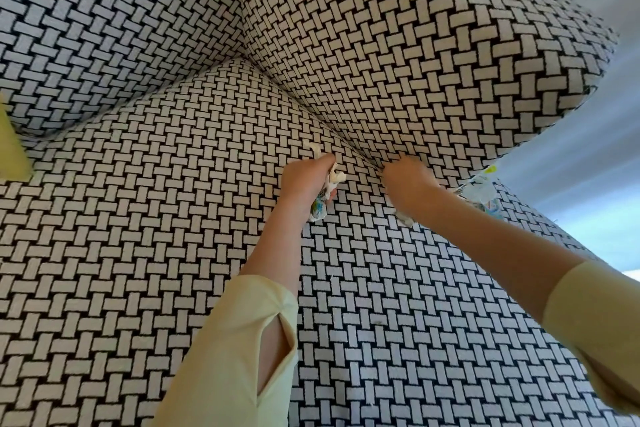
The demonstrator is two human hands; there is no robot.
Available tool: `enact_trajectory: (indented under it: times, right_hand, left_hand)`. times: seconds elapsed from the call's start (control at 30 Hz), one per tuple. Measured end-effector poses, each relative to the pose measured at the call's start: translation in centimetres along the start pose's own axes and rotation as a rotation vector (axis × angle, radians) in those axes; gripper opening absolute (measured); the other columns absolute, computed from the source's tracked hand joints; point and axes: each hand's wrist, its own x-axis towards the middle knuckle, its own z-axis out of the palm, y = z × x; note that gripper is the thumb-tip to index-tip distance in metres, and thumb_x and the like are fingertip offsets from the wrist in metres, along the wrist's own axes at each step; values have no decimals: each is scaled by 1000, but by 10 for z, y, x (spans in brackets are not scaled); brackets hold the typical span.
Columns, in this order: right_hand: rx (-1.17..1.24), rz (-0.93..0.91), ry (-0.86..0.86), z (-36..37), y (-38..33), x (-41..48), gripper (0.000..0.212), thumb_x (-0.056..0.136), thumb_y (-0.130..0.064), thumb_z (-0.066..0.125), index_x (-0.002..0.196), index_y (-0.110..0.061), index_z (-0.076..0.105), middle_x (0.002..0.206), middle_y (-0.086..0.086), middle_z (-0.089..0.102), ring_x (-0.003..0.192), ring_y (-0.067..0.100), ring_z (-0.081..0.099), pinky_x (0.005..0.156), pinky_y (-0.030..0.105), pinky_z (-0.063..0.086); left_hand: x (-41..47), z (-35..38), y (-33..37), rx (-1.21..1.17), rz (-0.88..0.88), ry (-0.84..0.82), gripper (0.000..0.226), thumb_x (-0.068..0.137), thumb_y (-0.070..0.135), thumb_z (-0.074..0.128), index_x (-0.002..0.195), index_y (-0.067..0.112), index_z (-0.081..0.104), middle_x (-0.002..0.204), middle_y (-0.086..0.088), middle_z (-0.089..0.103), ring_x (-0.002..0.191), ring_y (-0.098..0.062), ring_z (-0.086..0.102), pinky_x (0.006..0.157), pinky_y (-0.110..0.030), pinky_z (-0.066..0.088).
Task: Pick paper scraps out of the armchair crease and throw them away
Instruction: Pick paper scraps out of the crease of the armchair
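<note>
At armchair crease [360,152] — left hand [306,180] fisted round paper scraps [320,208]; right hand [410,187] clutches another wad [405,218].

Armchair seat cushion [138,253], upholstered in a black-and-white basket-weave fabric, meeting the back cushion [104,28] and the right armrest [415,62] along deep creases. Crumpled printed paper scraps [483,192] lying on the seat at the armrest crease, near the front corner. Yellow-green object [12,149] at the far left edge, identity unclear.
</note>
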Motion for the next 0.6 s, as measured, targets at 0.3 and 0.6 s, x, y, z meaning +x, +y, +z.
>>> enact_trajectory:
  times: [0.3,0.6]
  right_hand:
    - [235,74,-133,-10,26,1,12,90,-13,50,80,-10,57,63,-3,47,56,8,44,46,17,32]
    - [753,-6,-327,-53,5,-17,14,92,-4,49,95,4,60,64,3,52,50,7,42,44,12,34]
  left_hand:
    - [-3,-2,-3,233,79,0,34,89,28,57,59,16,45,62,-1,48,57,-16,48,60,-29,44]
    - [-17,-3,-6,184,60,-29,34,88,23,55,59,7,53,44,-4,55,34,-15,49,48,-28,43]
